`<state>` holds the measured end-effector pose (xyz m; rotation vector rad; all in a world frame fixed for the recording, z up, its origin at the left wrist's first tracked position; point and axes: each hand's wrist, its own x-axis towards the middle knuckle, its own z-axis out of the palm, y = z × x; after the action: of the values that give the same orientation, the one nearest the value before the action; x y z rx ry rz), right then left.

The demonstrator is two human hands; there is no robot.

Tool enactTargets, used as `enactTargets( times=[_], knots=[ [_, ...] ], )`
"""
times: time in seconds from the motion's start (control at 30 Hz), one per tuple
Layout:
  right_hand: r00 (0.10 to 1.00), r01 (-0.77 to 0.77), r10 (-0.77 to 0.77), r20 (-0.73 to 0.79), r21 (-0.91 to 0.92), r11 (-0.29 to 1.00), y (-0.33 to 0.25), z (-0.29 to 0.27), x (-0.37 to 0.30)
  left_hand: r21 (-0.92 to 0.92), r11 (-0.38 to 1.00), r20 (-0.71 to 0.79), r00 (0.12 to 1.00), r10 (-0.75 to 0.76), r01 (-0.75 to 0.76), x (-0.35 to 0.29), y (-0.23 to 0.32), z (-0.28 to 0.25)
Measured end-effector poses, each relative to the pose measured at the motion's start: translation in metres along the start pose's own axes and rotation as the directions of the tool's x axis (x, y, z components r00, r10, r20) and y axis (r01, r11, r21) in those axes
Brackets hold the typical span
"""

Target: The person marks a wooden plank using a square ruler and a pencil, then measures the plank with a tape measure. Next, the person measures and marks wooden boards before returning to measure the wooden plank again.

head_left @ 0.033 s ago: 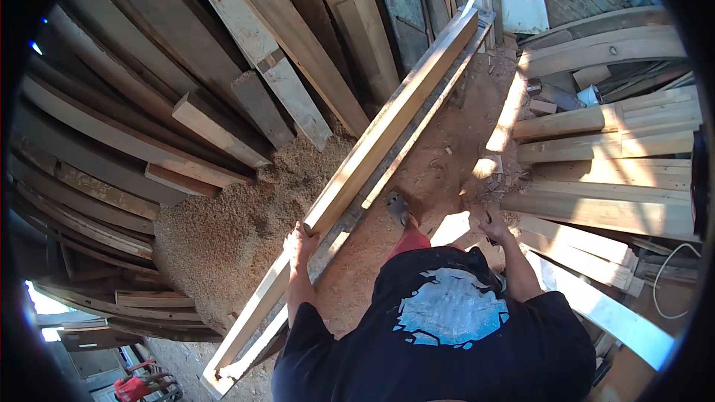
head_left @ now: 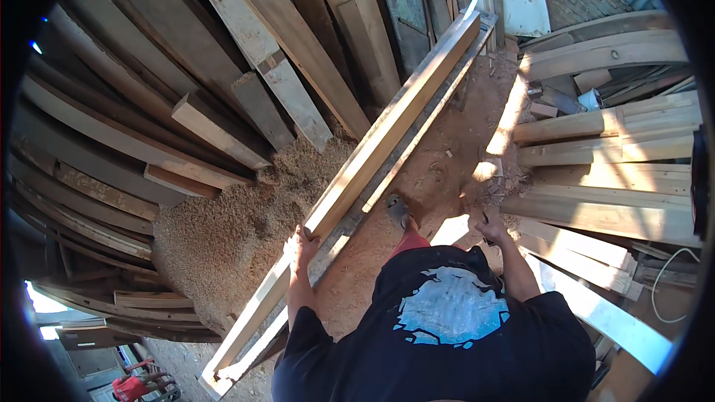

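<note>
A long squared timber beam (head_left: 395,131) runs diagonally from the lower left to the upper middle, lying on a narrow support of planks (head_left: 339,244). My left hand (head_left: 301,247) rests over the beam near its middle, its fingers closed round the edges. Out to the right, away from the beam, hangs my right hand (head_left: 489,228). Its fingers are curled, and a small dark shape shows by them that is too unclear to name.
Wood shavings (head_left: 216,253) are heaped left of the beam. Boards (head_left: 272,89) lean along the left and far side. Stacked timber (head_left: 611,171) and a pale board (head_left: 607,313) lie at right. My foot (head_left: 398,210) stands on the dusty ground beside the beam.
</note>
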<state>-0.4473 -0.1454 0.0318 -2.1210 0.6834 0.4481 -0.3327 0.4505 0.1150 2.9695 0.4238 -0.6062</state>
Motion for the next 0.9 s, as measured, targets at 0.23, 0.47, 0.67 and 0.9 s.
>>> enactTargets(
  times=[0.23,0.47,0.67,0.9],
  knots=[
    [0.895,-0.042,0.152,0.420,-0.259,0.965,-0.072,0.023,0.094,-0.142,0.990,-0.062,0.998,0.003,-0.012,0.005,-0.013,0.013],
    [0.970,0.041,0.043,0.239,-0.336,0.941,-0.128,0.025,0.165,-0.182,0.982,0.113,0.993,-0.033,0.053,0.013,-0.007,-0.012],
    [0.958,0.052,-0.031,0.285,-0.065,0.997,-0.180,0.023,0.197,-0.104,0.994,0.102,0.994,0.032,-0.022,0.028,-0.019,-0.011],
    [0.984,-0.095,0.018,0.175,0.445,0.891,-0.220,0.030,0.220,-0.165,0.985,0.075,0.997,-0.031,0.043,0.000,0.001,0.002]
  ],
)
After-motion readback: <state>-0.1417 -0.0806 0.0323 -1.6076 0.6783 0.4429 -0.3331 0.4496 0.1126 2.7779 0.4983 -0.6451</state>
